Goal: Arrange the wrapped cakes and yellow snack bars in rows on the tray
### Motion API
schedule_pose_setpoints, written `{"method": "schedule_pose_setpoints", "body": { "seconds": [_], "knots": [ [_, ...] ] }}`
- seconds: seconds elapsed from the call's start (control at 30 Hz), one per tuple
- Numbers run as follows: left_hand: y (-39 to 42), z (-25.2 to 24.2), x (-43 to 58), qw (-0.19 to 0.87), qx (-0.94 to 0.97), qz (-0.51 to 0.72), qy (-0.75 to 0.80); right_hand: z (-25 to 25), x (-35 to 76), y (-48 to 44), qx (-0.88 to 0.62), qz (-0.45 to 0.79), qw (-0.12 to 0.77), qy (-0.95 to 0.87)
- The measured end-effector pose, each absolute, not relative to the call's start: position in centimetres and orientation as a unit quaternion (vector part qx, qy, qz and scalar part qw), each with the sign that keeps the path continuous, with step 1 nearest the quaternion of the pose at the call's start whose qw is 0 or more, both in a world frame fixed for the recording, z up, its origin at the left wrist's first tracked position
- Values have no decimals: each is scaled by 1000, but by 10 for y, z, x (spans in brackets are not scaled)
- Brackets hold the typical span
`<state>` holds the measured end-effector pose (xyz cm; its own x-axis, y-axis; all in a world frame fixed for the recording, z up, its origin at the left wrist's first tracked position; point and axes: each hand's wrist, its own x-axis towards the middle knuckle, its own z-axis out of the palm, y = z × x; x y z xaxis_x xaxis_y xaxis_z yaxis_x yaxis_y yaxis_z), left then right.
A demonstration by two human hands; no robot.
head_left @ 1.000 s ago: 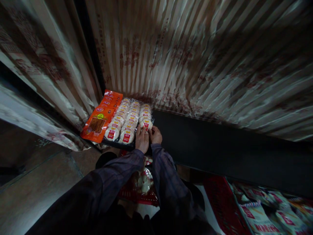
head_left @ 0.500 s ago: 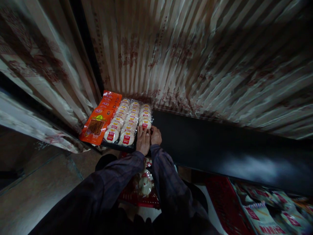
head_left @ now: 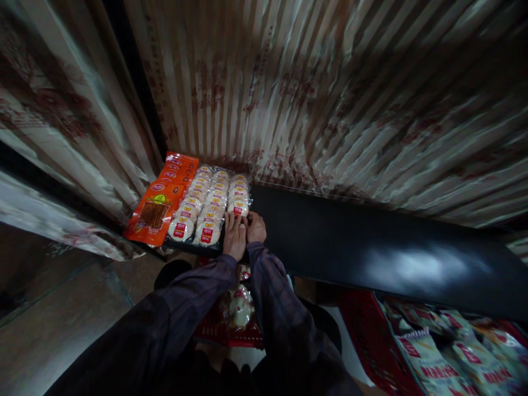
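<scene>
Three rows of round white snack packs (head_left: 208, 203) in clear wrap with red and yellow labels lie on a dark shelf (head_left: 350, 242). My left hand (head_left: 234, 236) lies on the shelf's front edge, its fingers stretched onto the nearest pack of the right row (head_left: 238, 207). My right hand (head_left: 256, 227) is beside it, fingers curled against the same pack's right edge. Both sleeves are dark plaid.
Orange snack bags (head_left: 159, 203) lie left of the white packs. Striped packaging covers the wall behind the shelf. Below, a red basket (head_left: 231, 322) holds more wrapped packs, and bagged snacks (head_left: 445, 357) fill the lower right. Bare floor lies to the left.
The view has drifted, so everything sits slightly lower left in the picture. Both hands stay at the nearest pack of the right row, barely moved.
</scene>
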<state>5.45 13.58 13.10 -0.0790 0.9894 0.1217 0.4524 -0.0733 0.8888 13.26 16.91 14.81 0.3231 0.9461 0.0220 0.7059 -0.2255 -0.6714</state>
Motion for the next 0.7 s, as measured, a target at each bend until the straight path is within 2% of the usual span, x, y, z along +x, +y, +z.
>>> {"method": "schedule_pose_setpoints", "body": {
  "seconds": [0.17,0.37,0.7],
  "knots": [
    [132,131,55,308,599,428,603,143,138,166,-737,206,345,-543],
    [118,132,56,299,603,436,598,143,144,151,-731,211,350,-546],
    [82,134,46,313,625,420,579,147,142,92,-705,213,296,-609]
  ]
}}
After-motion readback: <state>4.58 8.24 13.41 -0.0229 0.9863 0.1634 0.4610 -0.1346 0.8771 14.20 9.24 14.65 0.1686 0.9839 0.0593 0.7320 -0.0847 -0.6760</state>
